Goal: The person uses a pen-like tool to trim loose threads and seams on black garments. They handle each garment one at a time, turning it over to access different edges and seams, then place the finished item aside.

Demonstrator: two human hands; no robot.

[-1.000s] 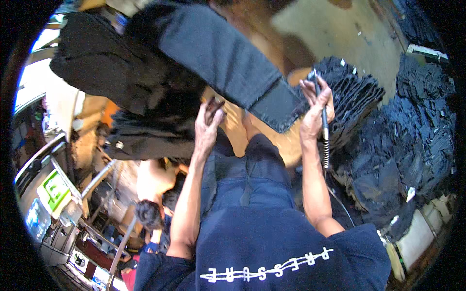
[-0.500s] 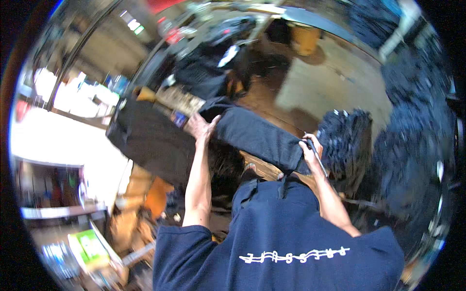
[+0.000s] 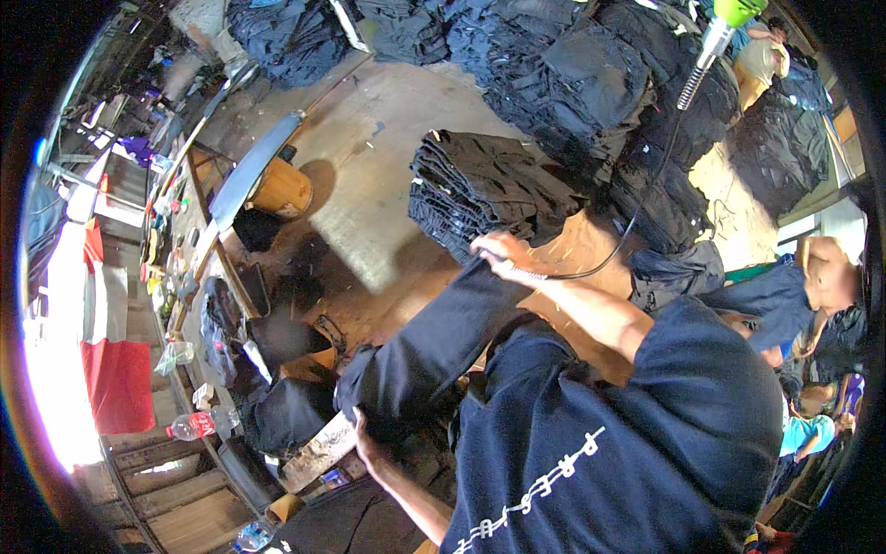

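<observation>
A pair of dark folded trousers stretches between my hands, its far end against a stack of folded dark garments. My left hand grips the near-left end, with its fingers partly hidden under the cloth. At the far-right end, my right hand is closed beside the stack's lower edge. It holds a corded tool with a metal spring sleeve; the tool's body is mostly hidden by the hand. Whether these fingers also pinch the trousers, I cannot tell. A worn wooden board lies just beside my left hand.
A black cable arcs from my right hand towards a hanging green-and-silver fitting. Large heaps of dark clothing line the far side. A yellow bucket, a plastic bottle and a bench are left. Other people are right.
The view has swung right, bringing the clothing heaps and other people into sight. The trousers, still stretched between my hands, now slant up to the right and meet the stack.
</observation>
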